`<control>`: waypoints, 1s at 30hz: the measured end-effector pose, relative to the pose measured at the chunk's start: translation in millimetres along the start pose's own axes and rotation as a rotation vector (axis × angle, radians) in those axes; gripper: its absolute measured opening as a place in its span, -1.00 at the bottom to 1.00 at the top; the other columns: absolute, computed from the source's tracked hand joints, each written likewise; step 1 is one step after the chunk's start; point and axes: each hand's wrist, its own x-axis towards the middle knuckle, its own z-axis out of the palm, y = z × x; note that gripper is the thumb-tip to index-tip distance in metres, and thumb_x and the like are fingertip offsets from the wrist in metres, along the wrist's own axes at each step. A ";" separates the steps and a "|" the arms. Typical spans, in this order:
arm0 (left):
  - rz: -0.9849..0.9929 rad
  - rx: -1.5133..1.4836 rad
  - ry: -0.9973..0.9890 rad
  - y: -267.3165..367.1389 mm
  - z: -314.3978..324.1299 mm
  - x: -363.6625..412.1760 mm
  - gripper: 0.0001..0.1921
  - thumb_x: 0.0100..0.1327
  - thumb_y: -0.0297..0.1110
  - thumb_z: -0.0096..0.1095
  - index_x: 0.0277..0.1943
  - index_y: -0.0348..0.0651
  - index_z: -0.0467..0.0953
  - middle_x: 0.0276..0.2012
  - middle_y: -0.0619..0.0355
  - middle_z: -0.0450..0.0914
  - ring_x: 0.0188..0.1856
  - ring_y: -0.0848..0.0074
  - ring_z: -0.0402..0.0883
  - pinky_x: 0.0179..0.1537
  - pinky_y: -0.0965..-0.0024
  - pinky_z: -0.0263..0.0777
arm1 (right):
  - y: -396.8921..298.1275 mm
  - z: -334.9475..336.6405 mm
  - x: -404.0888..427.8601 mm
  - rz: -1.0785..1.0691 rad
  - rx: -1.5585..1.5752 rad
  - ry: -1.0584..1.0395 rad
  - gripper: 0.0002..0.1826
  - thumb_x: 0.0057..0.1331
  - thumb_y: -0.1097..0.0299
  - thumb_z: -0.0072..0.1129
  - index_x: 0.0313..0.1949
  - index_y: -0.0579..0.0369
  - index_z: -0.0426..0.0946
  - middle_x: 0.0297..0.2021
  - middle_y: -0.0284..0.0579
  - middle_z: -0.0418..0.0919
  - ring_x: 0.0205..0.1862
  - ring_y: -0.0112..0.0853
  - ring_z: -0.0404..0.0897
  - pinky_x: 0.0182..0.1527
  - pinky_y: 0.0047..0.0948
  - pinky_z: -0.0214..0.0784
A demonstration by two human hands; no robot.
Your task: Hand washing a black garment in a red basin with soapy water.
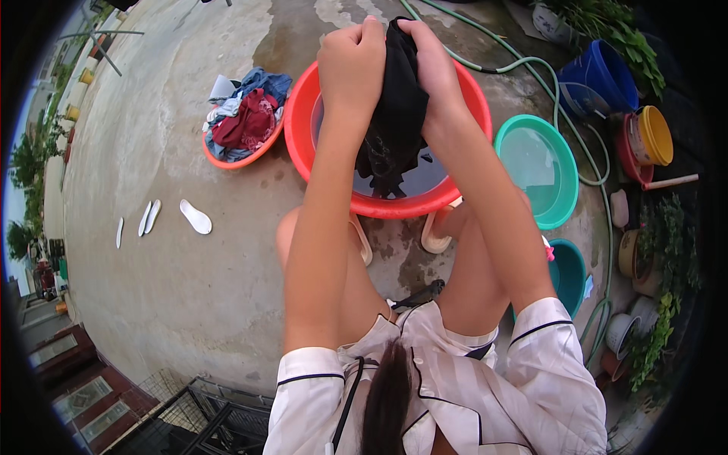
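A wet black cloth garment [396,108] hangs from both my hands above a large red basin [392,209]. My left hand [354,68] is closed in a fist on one side of its upper part. My right hand [437,71] grips the other side, thumb over the top edge. The garment's lower end reaches down to the dark water [435,176] in the basin; how much of it is under water I cannot tell. My forearms cover parts of the basin's rim.
An orange basin [250,162] heaped with clothes [247,122] stands left. On the right are a green basin of water [571,196], a teal basin [569,273], a hose [549,85], a blue bucket [597,79] and potted plants. White insoles [196,217] lie on the concrete.
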 end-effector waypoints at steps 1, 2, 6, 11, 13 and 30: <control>-0.016 0.004 0.042 -7.0 -6.3 7.6 -0.56 0.23 -0.18 -0.08 -0.60 -0.42 0.32 -0.76 -0.07 0.26 -0.69 0.31 0.23 -0.53 0.23 0.17 | 7.1 5.6 -6.2 -0.042 0.006 -0.039 -0.78 0.17 0.23 0.02 -0.45 0.14 0.41 -0.58 -0.28 0.43 -0.56 -0.50 0.42 -0.45 -0.51 0.27; -0.030 -0.018 0.088 -13.9 -10.4 13.4 -0.57 0.23 -0.18 -0.09 -0.60 -0.41 0.33 -0.75 -0.09 0.30 -0.67 0.24 0.27 -0.52 0.21 0.18 | 14.1 11.4 -8.4 -0.090 -0.022 -0.030 -0.78 0.17 0.24 0.02 -0.45 0.15 0.41 -0.58 -0.28 0.43 -0.56 -0.50 0.41 -0.44 -0.50 0.27; 0.036 0.116 0.014 10.4 15.2 -5.7 -0.58 0.24 -0.17 -0.12 -0.56 -0.37 0.44 -0.65 -0.17 0.45 -0.56 0.03 0.44 -0.45 0.15 0.27 | 1.7 -18.9 29.6 -0.060 -0.057 0.011 -0.74 0.15 0.18 0.01 -0.50 0.14 0.42 -0.58 -0.24 0.45 -0.56 -0.48 0.43 -0.44 -0.47 0.27; 0.020 0.157 -0.114 24.6 29.7 -22.3 -0.57 0.23 -0.16 -0.11 -0.57 -0.37 0.43 -0.66 -0.18 0.42 -0.53 0.04 0.48 -0.41 0.17 0.31 | -9.5 -51.1 61.3 -0.091 -0.213 0.068 -0.65 0.13 0.08 -0.02 -0.50 0.16 0.44 -0.59 -0.20 0.48 -0.57 -0.45 0.45 -0.47 -0.45 0.28; 0.023 0.087 -0.021 6.2 14.3 -7.9 -0.56 0.22 -0.16 -0.11 -0.60 -0.40 0.38 -0.70 -0.18 0.36 -0.61 0.07 0.40 -0.46 0.18 0.26 | -1.7 -15.9 17.4 0.010 -0.101 0.075 -0.70 0.17 0.13 -0.01 -0.46 0.14 0.43 -0.56 -0.23 0.47 -0.55 -0.47 0.44 -0.43 -0.48 0.29; -0.049 0.023 0.031 -8.5 0.2 8.7 -0.49 0.24 -0.07 -0.08 -0.60 -0.42 0.39 -0.74 -0.13 0.34 -0.65 0.16 0.35 -0.50 0.20 0.23 | 6.0 3.0 -8.5 -0.057 -0.050 -0.003 -0.76 0.19 0.19 0.00 -0.45 0.12 0.42 -0.55 -0.30 0.45 -0.51 -0.53 0.45 -0.41 -0.51 0.27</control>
